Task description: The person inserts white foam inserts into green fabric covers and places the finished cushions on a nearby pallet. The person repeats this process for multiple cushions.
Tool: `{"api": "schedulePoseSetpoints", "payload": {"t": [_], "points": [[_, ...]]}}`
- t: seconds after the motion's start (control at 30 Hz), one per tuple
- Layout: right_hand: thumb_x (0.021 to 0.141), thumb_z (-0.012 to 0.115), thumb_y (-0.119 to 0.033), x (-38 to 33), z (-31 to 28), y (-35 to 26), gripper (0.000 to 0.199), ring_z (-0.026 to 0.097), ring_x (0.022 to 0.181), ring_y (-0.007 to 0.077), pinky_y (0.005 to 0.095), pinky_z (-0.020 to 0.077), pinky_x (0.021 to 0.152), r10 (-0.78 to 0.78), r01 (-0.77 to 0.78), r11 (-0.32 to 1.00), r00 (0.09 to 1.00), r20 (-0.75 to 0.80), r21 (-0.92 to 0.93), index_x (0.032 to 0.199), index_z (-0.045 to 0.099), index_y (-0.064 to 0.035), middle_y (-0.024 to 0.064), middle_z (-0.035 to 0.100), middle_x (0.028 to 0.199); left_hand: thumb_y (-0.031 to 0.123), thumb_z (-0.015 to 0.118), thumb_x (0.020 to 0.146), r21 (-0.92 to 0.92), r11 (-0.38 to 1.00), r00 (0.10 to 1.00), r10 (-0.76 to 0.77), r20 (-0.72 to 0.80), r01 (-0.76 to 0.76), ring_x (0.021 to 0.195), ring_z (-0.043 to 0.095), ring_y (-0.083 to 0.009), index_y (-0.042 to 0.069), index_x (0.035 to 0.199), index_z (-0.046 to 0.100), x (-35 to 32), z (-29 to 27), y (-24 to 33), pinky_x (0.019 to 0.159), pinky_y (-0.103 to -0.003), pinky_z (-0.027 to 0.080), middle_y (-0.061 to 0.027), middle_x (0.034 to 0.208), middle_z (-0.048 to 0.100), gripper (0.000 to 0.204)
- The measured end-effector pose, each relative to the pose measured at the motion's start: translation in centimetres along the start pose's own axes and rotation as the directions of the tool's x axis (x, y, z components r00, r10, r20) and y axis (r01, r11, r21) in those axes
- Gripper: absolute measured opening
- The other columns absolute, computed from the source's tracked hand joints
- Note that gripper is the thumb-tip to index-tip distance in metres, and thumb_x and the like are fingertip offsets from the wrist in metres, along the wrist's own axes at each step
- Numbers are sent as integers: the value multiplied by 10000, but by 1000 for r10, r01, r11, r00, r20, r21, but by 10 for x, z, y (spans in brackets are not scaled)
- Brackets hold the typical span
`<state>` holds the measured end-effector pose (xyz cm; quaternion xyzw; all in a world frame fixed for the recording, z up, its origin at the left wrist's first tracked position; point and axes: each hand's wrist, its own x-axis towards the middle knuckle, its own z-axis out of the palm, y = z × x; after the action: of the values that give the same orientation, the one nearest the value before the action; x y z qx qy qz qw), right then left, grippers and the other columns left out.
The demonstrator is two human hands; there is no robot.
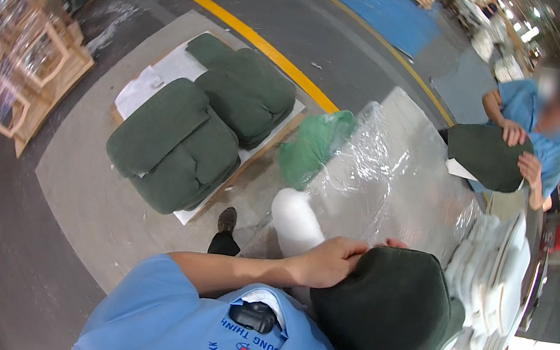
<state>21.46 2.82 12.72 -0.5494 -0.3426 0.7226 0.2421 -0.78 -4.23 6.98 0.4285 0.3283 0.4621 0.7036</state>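
A dark green padded seat cushion (386, 314) is held up in front of me, tilted, with a paler underside along its right edge. My left hand (336, 261) is closed on the cushion's far left edge, fingers bent around it. Further along that edge a few fingertips show; I cannot tell which hand they belong to. The cushion hides my right hand. Past my left hand stands a white roll (295, 221), and beyond it lies a bunched green plastic bag (313, 147) beside a table covered in clear plastic film (382, 168).
Stacked dark green cushions (177, 134) lie on a low pallet at left. White padded pieces (490, 272) are piled at right. Across the table a co-worker in blue (551, 150) holds another dark green cushion (489, 155). Wooden frames (28, 65) stand far left; a yellow line (244, 28) crosses the floor.
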Motion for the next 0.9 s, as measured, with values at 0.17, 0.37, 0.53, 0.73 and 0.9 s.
{"api": "schedulePoseSetpoints", "payload": {"t": [0.17, 0.37, 0.53, 0.73, 0.9], "points": [[999, 716, -192, 74, 19, 39, 302, 712, 1085, 209, 338, 546, 992, 127, -243, 943, 895, 427, 229, 1231, 644, -13, 102, 733, 1162, 130, 564, 1080, 355, 935, 912, 153, -380, -9, 827, 615, -117, -4, 1052, 678, -18, -31, 15, 741, -342, 502, -84, 845, 700, 178], [967, 760, -186, 59, 41, 23, 332, 714, 1084, 198, 331, 548, 990, 205, -267, 964, 753, 625, 6, 1221, 638, -12, 97, 735, 1144, 202, 616, 1082, 1, 1000, 910, -13, -414, 15, 782, 587, -93, 13, 1005, 702, -18, -39, -4, 696, -302, 488, -26, 818, 670, 221], [940, 796, -182, 51, 43, 18, 361, 716, 1084, 189, 326, 551, 988, 213, -219, 973, 736, 642, -70, 1213, 632, -11, 93, 736, 1129, 262, 638, 1087, -526, 850, 899, -215, -382, -20, 852, 624, -87, 60, 1138, 689, -16, -45, -7, 763, -268, 520, -25, 997, 698, 215], [824, 924, -254, 46, 72, 1, 449, 717, 917, 171, 321, 579, 828, 110, -57, 992, 820, 561, -112, 1091, 643, -29, 78, 743, 1033, 377, 648, 1071, -821, 570, 992, -106, -64, 8, 1171, 679, -197, 96, 1365, 625, -58, -54, -24, 1008, -374, 530, -63, 1299, 702, 408], [936, 829, -226, 64, 69, 6, 345, 708, 925, 141, 293, 564, 836, 168, -151, 985, 774, 611, -81, 1146, 640, -27, 48, 732, 1034, 367, 649, 1070, -778, 582, 968, -208, 139, 237, 1289, 618, -190, 118, 1466, 581, -74, -38, -36, 1111, -406, 463, -11, 1427, 655, 472]]}}
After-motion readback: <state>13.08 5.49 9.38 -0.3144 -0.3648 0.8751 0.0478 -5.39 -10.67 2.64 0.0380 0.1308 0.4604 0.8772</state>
